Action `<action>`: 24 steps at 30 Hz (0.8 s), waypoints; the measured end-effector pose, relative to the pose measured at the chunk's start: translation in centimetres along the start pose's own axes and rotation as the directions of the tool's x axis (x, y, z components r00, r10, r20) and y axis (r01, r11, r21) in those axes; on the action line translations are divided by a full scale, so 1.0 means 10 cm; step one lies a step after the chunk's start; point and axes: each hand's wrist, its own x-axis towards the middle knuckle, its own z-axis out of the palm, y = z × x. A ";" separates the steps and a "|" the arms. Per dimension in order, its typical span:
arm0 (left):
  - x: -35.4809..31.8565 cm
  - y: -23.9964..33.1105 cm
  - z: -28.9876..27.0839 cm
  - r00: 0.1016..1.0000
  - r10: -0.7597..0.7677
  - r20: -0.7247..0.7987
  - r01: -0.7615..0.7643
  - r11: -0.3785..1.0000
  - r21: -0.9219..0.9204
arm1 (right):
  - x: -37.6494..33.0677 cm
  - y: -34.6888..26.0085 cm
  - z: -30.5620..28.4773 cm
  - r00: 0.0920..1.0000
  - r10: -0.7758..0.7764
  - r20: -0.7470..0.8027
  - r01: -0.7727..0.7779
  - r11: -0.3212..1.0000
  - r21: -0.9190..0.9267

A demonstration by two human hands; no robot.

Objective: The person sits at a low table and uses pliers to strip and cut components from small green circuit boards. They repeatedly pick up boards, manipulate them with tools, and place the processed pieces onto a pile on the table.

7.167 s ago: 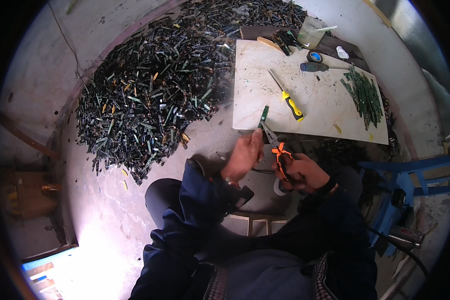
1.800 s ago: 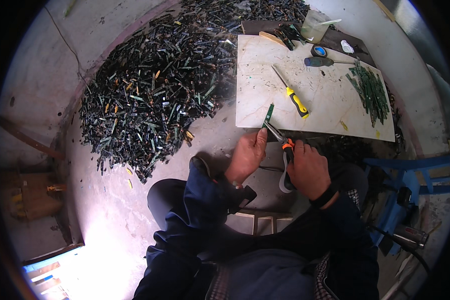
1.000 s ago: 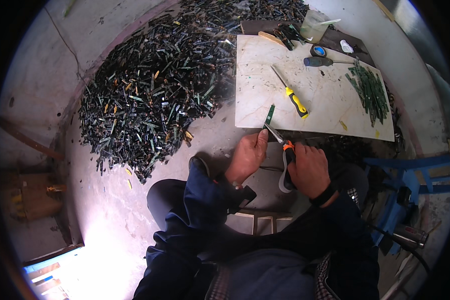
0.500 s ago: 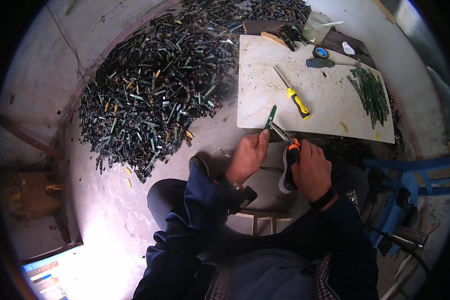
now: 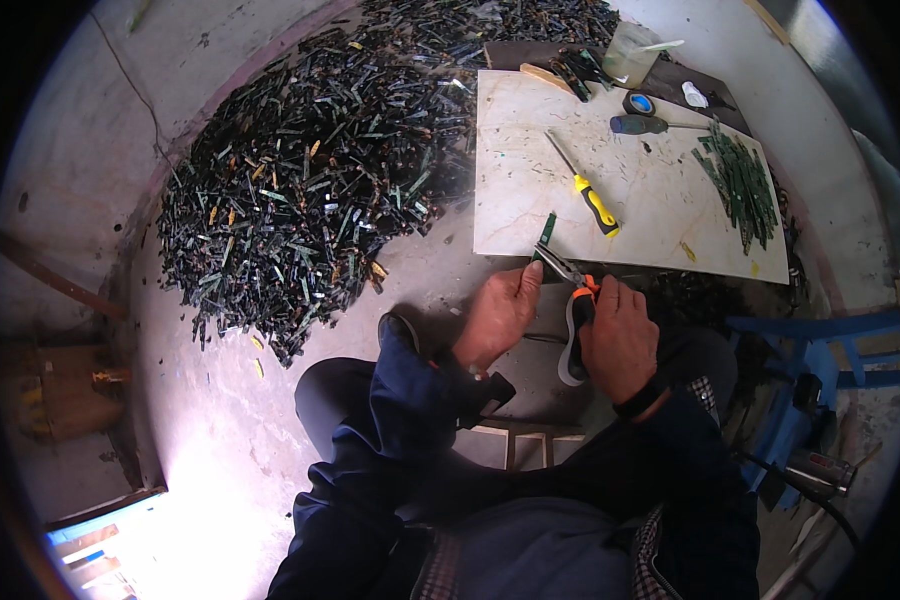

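My left hand [image 5: 500,312] pinches a narrow green circuit board strip [image 5: 547,232] between thumb and fingers, its free end pointing up and away over the near edge of the pale board [image 5: 650,252]. My right hand [image 5: 620,340] is closed round pliers [image 5: 562,264] with orange-and-black handles. The pliers' metal jaws lie against the strip just above my left thumb; whether they grip it is too small to tell. A yellow-and-black screwdriver [image 5: 595,205] lies on the board beyond my hands.
A big heap of dark strips [image 5: 300,190] covers the floor at left. On the board's right lie stacked green strips [image 5: 742,195], with a dark-handled screwdriver [image 5: 640,125] and a tape roll [image 5: 639,104] farther back. A plastic cup [image 5: 630,62] stands behind. A blue stool [image 5: 815,350] is at right.
The pliers' jaws have moved slightly up and left, onto the green strip. My right hand has shifted a little with them; my left hand has moved slightly right.
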 end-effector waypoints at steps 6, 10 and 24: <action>0.00 -0.01 0.00 0.999 -0.017 0.027 0.018 0.999 -0.033 | 0.00 0.00 -0.01 1.000 0.005 0.010 -0.004 1.000 -0.024; -0.01 0.02 -0.02 0.999 -0.024 0.032 0.025 0.998 -0.049 | 0.01 0.01 0.01 1.000 0.002 0.009 -0.002 0.998 -0.059; -0.03 0.09 -0.03 0.998 -0.069 0.011 0.070 0.995 -0.065 | 0.05 0.06 -0.07 0.956 0.036 0.290 -0.078 0.988 0.133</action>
